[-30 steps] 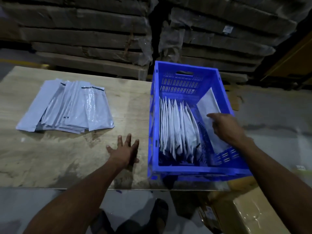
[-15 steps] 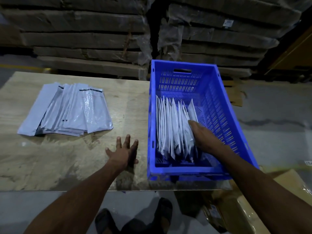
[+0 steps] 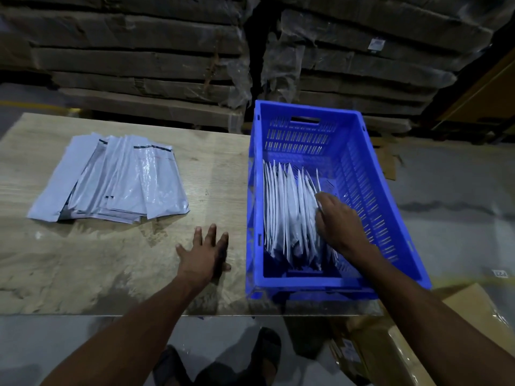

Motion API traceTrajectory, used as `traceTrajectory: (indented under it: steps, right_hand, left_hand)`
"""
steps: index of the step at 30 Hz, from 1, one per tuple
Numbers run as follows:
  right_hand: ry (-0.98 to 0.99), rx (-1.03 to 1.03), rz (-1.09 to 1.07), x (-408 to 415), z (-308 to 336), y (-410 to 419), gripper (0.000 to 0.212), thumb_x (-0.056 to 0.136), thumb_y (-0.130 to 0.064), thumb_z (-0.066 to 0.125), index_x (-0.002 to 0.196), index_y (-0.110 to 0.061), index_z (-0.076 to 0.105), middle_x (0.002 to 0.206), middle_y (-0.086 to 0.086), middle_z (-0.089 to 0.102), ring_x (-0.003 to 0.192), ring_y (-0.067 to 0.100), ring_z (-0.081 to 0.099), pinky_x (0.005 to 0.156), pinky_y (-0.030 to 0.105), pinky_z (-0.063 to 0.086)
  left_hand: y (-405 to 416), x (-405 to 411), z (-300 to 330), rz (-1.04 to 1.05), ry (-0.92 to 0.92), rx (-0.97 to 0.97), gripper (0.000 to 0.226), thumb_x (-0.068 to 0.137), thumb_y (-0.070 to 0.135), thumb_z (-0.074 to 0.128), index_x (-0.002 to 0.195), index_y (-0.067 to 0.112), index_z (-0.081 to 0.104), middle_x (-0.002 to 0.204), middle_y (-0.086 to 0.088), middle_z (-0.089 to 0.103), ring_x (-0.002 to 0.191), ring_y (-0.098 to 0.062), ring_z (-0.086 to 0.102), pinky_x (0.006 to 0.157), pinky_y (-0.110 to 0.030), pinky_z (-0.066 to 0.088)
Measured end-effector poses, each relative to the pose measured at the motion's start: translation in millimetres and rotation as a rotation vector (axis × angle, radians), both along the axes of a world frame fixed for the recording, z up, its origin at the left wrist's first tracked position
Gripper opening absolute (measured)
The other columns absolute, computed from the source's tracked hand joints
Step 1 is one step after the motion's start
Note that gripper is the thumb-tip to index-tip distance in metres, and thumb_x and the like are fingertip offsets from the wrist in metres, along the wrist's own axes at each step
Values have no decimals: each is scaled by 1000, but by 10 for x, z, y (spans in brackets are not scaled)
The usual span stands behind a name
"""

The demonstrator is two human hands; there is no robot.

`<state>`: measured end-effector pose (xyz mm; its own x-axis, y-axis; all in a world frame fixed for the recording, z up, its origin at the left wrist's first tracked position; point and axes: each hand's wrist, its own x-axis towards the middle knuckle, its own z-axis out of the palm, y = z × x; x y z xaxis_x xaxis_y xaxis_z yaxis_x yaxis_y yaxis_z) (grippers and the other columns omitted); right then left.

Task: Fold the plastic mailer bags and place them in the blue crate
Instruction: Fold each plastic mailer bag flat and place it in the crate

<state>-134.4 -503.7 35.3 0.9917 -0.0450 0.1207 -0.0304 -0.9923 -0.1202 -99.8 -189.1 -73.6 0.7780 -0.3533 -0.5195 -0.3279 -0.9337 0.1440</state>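
- Right hand (image 3: 338, 224) is down inside the blue crate (image 3: 390, 190), fingers curled against the rightmost of the folded mailer bags (image 3: 289, 210); a real grip, I can't tell.
- Left hand (image 3: 204, 253) lies flat, fingers spread, on the table (image 3: 111, 260) just left of the crate.
- Folded bags stand on edge, white, roughly ten.
- One fanned pile of unfolded mailer bags (image 3: 117, 179), grey-white and glossy, lies beyond the left hand.

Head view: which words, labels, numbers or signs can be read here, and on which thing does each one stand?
No text can be read.
White label on the wrapped stack: too small.
White tag on the floor: blurred.
Label on the carton under the table: blurred.
Mailer bags and blue crate: no print visible.
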Motion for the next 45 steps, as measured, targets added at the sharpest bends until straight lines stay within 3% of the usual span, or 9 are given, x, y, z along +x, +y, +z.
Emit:
traceTrajectory:
  steps: [2, 4, 7, 12, 20, 26, 30, 38, 45]
  right_hand:
    - [-138, -14, 6, 81, 128, 149, 25, 93, -12, 57, 117, -6, 57, 110, 17, 65, 69, 43, 64, 55, 43, 49]
    - [-249, 16, 73, 223, 263, 370, 25, 92, -15, 59, 116, -7, 61, 109, 15, 69, 71, 41, 67, 53, 42, 52]
    - [-313, 97, 211, 502, 423, 846, 29, 92, -21, 56, 117, -8, 65, 115, 13, 70, 86, 38, 70, 61, 44, 57]
    - [-256, 95, 419, 915, 378, 1731, 32, 95, -25, 57, 123, -11, 65, 126, 8, 67, 99, 33, 69, 68, 41, 57]
    - [65, 56, 576, 1175, -658, 2732, 47, 82, -19, 74, 123, -2, 61, 132, 23, 60, 117, 42, 61, 81, 51, 59]
    - [167, -54, 466, 1321, -1245, 3135, 81, 89, -41, 68, 154, -9, 32, 163, 25, 19, 148, 49, 20, 103, 68, 37]
    - [181, -23, 430, 1447, -1333, 3350, 76, 99, -22, 49, 161, -24, 7, 167, 20, -4, 151, 46, 8, 111, 66, 27]
    - [223, 161, 418, 1031, -1421, 3215, 80, 82, -8, 10, 160, -24, 22, 165, 26, 3, 151, 48, 5, 117, 64, 17]
    - [74, -50, 814, 159, -1607, 2907, 93, 66, 8, 36, 155, -19, 32, 166, 17, 18, 151, 46, 13, 112, 70, 25]
  left_hand:
    - [98, -35, -68, -9, -100, -34, 76, 98, 56, 55, 161, 25, 25, 171, -7, 8, 156, -39, 11, 107, -73, 30]
    - [266, -40, -185, -58, -250, -139, 60, 88, 56, 65, 134, 17, 57, 147, -10, 46, 130, -40, 50, 92, -61, 45]
    - [603, -46, -253, 24, -408, -206, 45, 77, 42, 84, 109, 16, 66, 122, -10, 60, 103, -37, 59, 80, -49, 51]
    - [1266, -18, -343, 189, -501, -150, 52, 91, 45, 45, 126, 11, 63, 138, -19, 57, 119, -39, 53, 92, -54, 42]
    - [1884, 53, -481, 287, -466, -198, 67, 96, 52, 40, 144, 6, 51, 158, -25, 39, 144, -42, 39, 116, -58, 30]
    - [1873, 48, -520, 298, -562, -225, 65, 97, 49, 47, 145, 6, 49, 159, -22, 36, 147, -37, 34, 119, -56, 27]
    - [1860, 58, -561, 282, -601, -205, 64, 98, 48, 46, 146, 6, 48, 160, -21, 34, 149, -37, 32, 120, -56, 26]
    - [1871, 50, -590, 307, -646, -248, 72, 98, 46, 51, 154, 2, 37, 164, -24, 27, 148, -41, 31, 118, -58, 30]
    - [1939, -11, -636, 371, -828, -379, 82, 101, 36, 60, 164, 13, 12, 167, -31, 12, 155, -47, 17, 116, -64, 30]
